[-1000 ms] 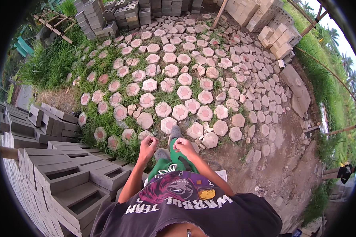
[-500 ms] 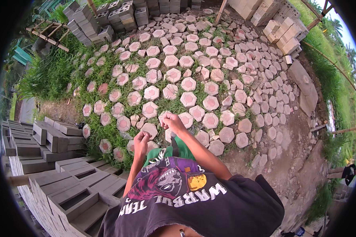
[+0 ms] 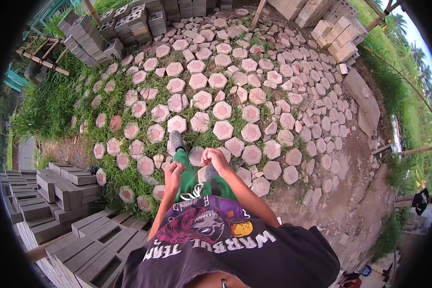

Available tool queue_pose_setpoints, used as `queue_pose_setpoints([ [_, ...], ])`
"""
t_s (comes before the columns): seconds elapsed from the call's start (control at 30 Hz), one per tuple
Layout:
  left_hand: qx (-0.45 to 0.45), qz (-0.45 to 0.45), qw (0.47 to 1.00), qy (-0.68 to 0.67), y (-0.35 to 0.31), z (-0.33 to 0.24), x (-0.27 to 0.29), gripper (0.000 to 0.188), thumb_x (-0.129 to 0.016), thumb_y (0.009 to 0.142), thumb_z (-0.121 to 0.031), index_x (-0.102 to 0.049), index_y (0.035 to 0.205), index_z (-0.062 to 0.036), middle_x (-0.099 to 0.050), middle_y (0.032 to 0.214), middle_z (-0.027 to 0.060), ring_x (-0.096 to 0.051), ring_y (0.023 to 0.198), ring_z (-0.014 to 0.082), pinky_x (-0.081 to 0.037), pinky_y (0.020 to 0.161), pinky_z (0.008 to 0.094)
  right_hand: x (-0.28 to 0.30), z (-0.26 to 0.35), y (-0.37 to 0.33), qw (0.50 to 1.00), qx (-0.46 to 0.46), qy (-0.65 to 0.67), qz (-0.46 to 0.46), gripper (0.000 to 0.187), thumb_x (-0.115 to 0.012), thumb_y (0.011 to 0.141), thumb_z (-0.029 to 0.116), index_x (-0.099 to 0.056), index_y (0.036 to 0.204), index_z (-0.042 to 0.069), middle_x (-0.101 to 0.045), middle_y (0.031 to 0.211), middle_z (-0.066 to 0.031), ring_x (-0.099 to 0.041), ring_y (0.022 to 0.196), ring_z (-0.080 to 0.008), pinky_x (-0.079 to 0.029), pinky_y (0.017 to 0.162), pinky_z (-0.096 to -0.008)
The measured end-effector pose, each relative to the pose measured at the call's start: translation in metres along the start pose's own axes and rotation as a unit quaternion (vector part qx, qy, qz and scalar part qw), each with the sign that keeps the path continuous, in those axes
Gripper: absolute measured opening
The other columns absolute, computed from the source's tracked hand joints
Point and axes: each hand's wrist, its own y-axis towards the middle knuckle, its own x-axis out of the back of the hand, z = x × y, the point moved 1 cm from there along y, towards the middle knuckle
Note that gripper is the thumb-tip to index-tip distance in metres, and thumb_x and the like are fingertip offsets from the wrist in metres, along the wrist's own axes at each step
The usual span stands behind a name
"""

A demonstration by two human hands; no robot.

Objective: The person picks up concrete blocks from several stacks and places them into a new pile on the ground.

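Observation:
My left hand [image 3: 174,171] is closed in a loose fist in front of my body, above the green trousers [image 3: 187,175] I wear. My right hand [image 3: 216,159] is curled shut a little to the right and farther forward. Nothing shows in either hand, and neither touches anything. Beneath them lie hexagonal paving stones [image 3: 222,130], pale with pinkish centres, set apart in grass. A grey shoe [image 3: 176,139] on my forward foot rests by one of these stones.
Stacks of grey concrete blocks [image 3: 65,185] stand close on my left. More hollow blocks [image 3: 86,41] are piled at the far left, and pale blocks [image 3: 342,39] at the far right. Broken slabs [image 3: 362,101] and bare dirt [image 3: 341,221] lie to the right.
My foot in the grey shoe has come forward into view. The paving has shifted slightly in the picture. Both hands stay closed, with the right one slightly lower and farther right.

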Motion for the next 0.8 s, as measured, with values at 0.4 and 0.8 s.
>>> queue_pose_setpoints([
  [0.4, -0.056, 0.167, 0.983, -0.043, 0.255, -0.081, 0.032, 0.014, -0.042, 0.076, -0.008, -0.050, 0.066, -0.0036, -0.054, 0.067, 0.0054, -0.049, 0.064, 0.0133, -0.042, 0.065, 0.0278, -0.016, 0.079, 0.178, 0.978, 0.111, 0.029, -0.173, 0.029, -0.043, 0.086, 0.030, -0.040, 0.064, 0.011, -0.048, 0.056, -0.0035, -0.048, 0.051, -0.0139, -0.046, 0.055, -0.0307],
  [0.8, 0.041, 0.191, 0.981, -0.007, 0.392, -0.180, 0.048, 0.025, -0.049, 0.095, -0.023, -0.060, 0.097, -0.0005, -0.051, 0.058, 0.0001, -0.044, 0.042, 0.0054, -0.034, 0.037, 0.0201, -0.089, 0.152, 0.311, 0.950, 0.061, -0.080, -0.296, 0.049, -0.051, 0.092, 0.043, -0.050, 0.062, 0.005, -0.047, 0.045, -0.0010, -0.041, 0.032, -0.0074, -0.029, 0.031, -0.0242],
])
